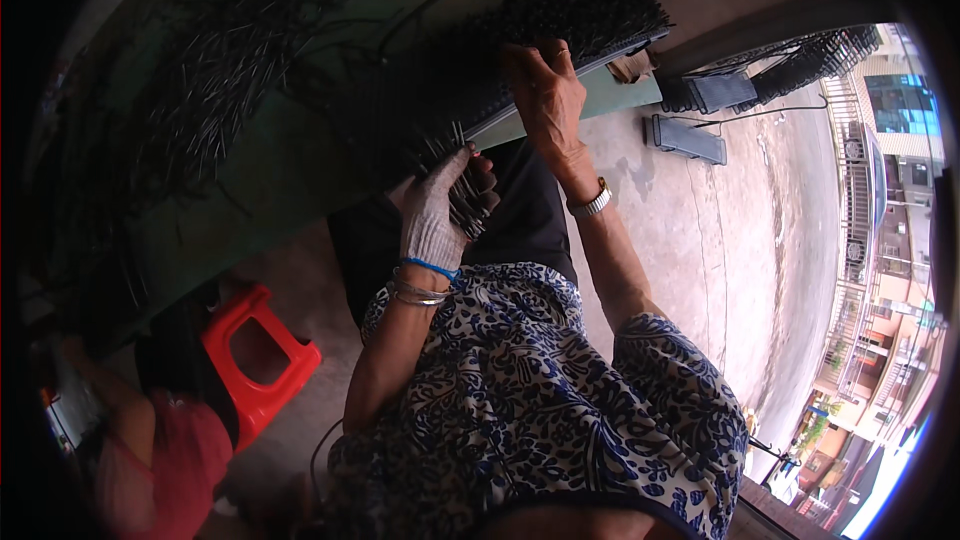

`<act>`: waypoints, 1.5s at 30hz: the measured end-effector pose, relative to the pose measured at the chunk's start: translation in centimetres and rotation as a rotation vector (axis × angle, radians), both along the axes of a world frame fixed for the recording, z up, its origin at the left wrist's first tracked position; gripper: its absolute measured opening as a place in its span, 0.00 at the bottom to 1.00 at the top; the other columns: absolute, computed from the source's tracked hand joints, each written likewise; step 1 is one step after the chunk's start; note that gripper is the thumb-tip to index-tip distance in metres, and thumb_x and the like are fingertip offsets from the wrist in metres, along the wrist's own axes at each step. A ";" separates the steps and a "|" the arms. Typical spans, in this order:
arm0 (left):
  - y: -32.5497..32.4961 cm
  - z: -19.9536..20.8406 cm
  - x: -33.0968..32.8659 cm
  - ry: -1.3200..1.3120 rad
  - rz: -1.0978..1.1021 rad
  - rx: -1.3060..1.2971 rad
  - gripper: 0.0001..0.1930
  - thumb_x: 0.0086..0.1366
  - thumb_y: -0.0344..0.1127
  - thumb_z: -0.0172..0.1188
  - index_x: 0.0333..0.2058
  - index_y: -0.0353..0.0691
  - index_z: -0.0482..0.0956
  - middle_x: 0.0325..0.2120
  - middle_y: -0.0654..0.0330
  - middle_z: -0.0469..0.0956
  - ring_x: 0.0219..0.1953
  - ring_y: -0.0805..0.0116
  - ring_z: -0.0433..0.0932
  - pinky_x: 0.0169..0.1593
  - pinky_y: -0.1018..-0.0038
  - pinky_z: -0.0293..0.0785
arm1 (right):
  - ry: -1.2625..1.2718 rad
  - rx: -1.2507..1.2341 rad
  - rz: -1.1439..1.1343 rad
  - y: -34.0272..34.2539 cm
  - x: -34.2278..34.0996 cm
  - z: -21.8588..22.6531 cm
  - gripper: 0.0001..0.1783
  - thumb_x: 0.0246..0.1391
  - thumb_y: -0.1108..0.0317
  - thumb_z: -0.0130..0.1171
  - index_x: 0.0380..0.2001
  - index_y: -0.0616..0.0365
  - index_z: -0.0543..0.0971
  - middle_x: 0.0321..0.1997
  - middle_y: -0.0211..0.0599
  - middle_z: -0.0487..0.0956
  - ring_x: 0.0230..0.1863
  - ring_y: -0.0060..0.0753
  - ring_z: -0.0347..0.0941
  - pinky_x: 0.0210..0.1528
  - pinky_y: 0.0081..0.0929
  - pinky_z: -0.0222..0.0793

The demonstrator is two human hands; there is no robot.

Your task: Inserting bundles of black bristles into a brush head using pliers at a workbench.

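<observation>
My left hand (432, 205), in a pale knitted glove with dark fingers, is closed round a bundle of thin dark sticks (470, 210). Several stick ends poke out above and below its fingers. Up and to the right, my bare right hand (550, 95) is at the near edge of a long dark tray (638, 44). Its fingers are bent together, and their tips are lost against the dark tray, so what they pinch cannot be made out. Short black pieces (610, 15) stand densely packed along the tray's far side.
Loose dark sticks (225, 80) lie heaped on the green tabletop (270, 175) at the left. A red plastic stool (300, 355) stands below it, beside a person in a pink top (190, 460). A grey box (690, 140) and dark bristly trays (820, 55) are at the right.
</observation>
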State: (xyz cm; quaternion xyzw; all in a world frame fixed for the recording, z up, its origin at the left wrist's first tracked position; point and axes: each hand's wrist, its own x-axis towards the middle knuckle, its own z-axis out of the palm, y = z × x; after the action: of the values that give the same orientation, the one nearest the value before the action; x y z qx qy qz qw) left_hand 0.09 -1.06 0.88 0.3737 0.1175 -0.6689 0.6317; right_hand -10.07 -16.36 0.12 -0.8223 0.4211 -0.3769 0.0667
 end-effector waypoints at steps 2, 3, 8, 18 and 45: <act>0.1 0.7 -0.1 -0.045 0.019 0.040 0.06 0.63 0.35 0.62 0.36 0.41 0.80 0.26 0.62 0.81 0.25 0.71 0.80 0.25 0.76 0.77 | -0.004 0.001 -0.042 0.1 -0.1 0.0 0.09 0.54 0.67 0.61 0.40 0.46 0.82 0.39 0.36 0.73 0.36 0.41 0.75 0.33 0.36 0.71; 0.0 0.6 -0.1 -0.045 0.018 0.039 0.06 0.63 0.35 0.62 0.36 0.41 0.80 0.26 0.62 0.81 0.25 0.71 0.80 0.25 0.76 0.77 | 0.077 -0.021 -0.062 0.1 -0.2 0.1 0.10 0.54 0.67 0.61 0.41 0.47 0.82 0.39 0.37 0.74 0.36 0.41 0.75 0.33 0.35 0.71; 0.1 0.4 -0.2 -0.088 0.018 0.027 0.08 0.61 0.34 0.64 0.36 0.38 0.80 0.24 0.61 0.80 0.22 0.71 0.79 0.24 0.78 0.76 | 0.102 -0.064 -0.073 1.2 -0.6 1.1 0.13 0.55 0.65 0.61 0.45 0.48 0.82 0.39 0.39 0.74 0.35 0.41 0.76 0.34 0.33 0.71; 0.2 -0.1 -0.8 -0.230 -0.027 -0.027 0.08 0.62 0.33 0.63 0.39 0.37 0.81 0.28 0.61 0.82 0.26 0.74 0.80 0.25 0.79 0.76 | -0.181 1.076 0.383 4.6 -1.7 4.0 0.10 0.59 0.67 0.58 0.38 0.65 0.78 0.29 0.34 0.80 0.29 0.20 0.75 0.32 0.19 0.71; 0.4 -2.3 -0.5 0.007 0.038 -0.039 0.09 0.66 0.38 0.58 0.38 0.40 0.80 0.32 0.58 0.82 0.34 0.64 0.82 0.35 0.63 0.82 | -0.297 0.126 0.149 -0.1 -2.2 0.1 0.06 0.56 0.80 0.57 0.37 0.62 0.77 0.30 0.37 0.80 0.31 0.24 0.77 0.35 0.21 0.71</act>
State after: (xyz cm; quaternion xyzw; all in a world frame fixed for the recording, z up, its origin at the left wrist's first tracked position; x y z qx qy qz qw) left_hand -0.41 -0.71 -1.44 0.3565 0.1136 -0.6602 0.6512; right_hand -12.29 -16.42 0.19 -0.7808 0.3673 -0.4610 0.2072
